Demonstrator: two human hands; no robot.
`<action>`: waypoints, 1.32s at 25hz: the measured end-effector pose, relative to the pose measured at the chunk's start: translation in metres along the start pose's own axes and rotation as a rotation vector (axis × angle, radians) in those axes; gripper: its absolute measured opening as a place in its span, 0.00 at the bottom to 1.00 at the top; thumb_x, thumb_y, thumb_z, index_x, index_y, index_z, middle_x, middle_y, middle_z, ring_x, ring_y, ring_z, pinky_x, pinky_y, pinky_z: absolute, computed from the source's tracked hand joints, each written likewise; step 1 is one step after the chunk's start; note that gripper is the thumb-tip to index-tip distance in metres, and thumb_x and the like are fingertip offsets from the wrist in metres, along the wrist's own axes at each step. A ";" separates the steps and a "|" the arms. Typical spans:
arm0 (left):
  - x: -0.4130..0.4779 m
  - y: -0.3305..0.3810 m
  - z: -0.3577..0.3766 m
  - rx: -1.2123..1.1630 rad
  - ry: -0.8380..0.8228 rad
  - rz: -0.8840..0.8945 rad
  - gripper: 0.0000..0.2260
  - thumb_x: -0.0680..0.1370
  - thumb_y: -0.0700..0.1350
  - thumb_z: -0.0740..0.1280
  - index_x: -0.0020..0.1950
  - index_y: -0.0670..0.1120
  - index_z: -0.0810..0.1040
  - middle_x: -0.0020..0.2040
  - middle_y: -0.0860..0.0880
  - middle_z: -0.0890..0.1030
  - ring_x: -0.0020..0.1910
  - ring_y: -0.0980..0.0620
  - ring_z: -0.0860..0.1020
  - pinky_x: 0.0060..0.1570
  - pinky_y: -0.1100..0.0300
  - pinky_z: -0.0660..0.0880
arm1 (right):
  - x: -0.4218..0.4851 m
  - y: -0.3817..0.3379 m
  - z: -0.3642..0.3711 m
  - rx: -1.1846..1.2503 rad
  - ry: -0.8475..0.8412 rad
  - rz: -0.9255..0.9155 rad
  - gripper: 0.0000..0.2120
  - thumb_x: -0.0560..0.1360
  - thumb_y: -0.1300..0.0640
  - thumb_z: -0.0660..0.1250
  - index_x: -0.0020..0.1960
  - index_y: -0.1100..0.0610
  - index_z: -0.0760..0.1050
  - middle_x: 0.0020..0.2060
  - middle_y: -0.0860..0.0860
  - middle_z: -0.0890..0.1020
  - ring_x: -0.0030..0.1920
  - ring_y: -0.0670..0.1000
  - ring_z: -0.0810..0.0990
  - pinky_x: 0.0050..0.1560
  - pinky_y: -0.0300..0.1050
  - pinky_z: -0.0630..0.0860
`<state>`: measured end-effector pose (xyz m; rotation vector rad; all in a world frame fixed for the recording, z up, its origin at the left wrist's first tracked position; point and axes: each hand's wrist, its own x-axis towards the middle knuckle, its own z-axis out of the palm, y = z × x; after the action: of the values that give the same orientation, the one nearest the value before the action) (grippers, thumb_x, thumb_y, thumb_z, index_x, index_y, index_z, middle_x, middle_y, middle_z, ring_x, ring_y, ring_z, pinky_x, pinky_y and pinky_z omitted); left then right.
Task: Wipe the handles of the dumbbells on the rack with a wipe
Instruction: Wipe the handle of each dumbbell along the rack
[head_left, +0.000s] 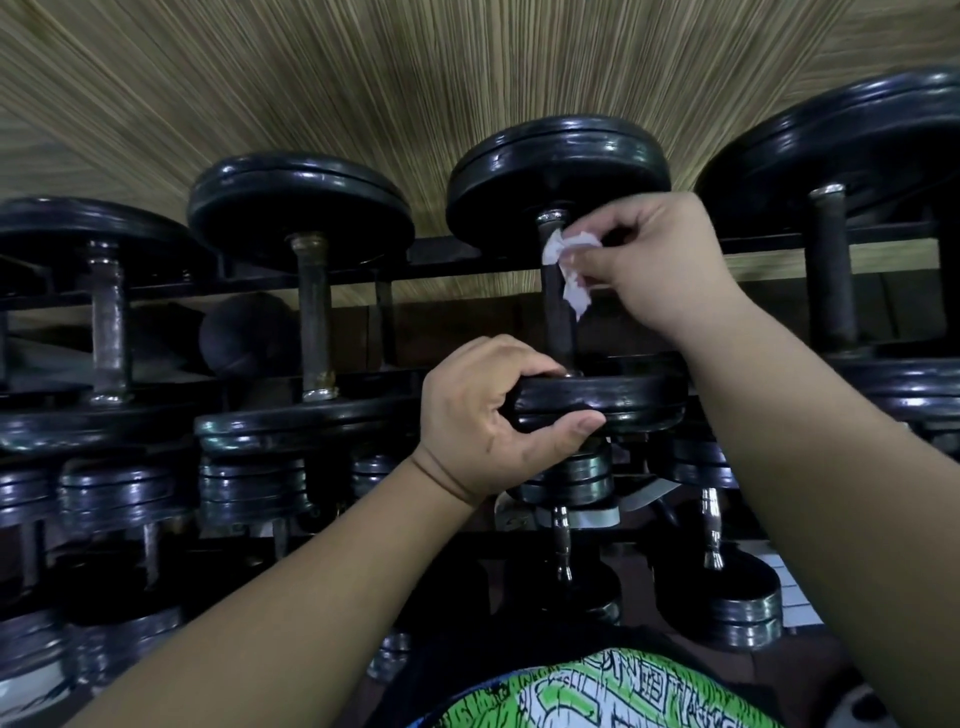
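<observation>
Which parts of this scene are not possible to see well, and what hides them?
Head view, wipe: partly hidden inside the fingers of the right hand.
Head view, near end of the handle: behind the left hand and the plate.
Head view, far-right dumbbell: cut off by the right edge.

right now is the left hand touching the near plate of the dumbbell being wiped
Touching. The head view shows the left hand gripping the near plate, fingers over its top, thumb on its rim.
</observation>
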<state>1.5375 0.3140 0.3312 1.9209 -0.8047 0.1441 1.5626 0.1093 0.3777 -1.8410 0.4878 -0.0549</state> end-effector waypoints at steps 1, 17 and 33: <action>0.000 0.000 0.000 0.005 0.005 0.002 0.26 0.76 0.64 0.71 0.43 0.40 0.85 0.40 0.48 0.85 0.39 0.50 0.83 0.38 0.51 0.79 | 0.002 0.001 0.001 0.002 0.008 0.001 0.06 0.72 0.65 0.78 0.46 0.56 0.86 0.35 0.51 0.86 0.33 0.44 0.85 0.40 0.39 0.82; -0.001 -0.001 0.003 0.071 0.045 0.028 0.29 0.77 0.68 0.67 0.42 0.40 0.84 0.39 0.49 0.84 0.38 0.52 0.81 0.40 0.54 0.77 | -0.017 0.017 -0.012 -0.098 -0.126 0.040 0.10 0.70 0.64 0.80 0.42 0.49 0.85 0.41 0.47 0.87 0.39 0.38 0.83 0.46 0.35 0.78; -0.002 0.000 0.003 0.072 0.047 0.012 0.27 0.75 0.67 0.69 0.40 0.42 0.83 0.37 0.50 0.82 0.36 0.51 0.79 0.38 0.53 0.76 | -0.026 0.009 -0.023 -0.365 -0.405 0.093 0.07 0.70 0.63 0.80 0.39 0.51 0.87 0.36 0.51 0.87 0.34 0.40 0.81 0.40 0.35 0.78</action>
<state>1.5349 0.3126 0.3291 1.9728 -0.7888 0.2277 1.5298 0.0960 0.3823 -2.1110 0.3085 0.4903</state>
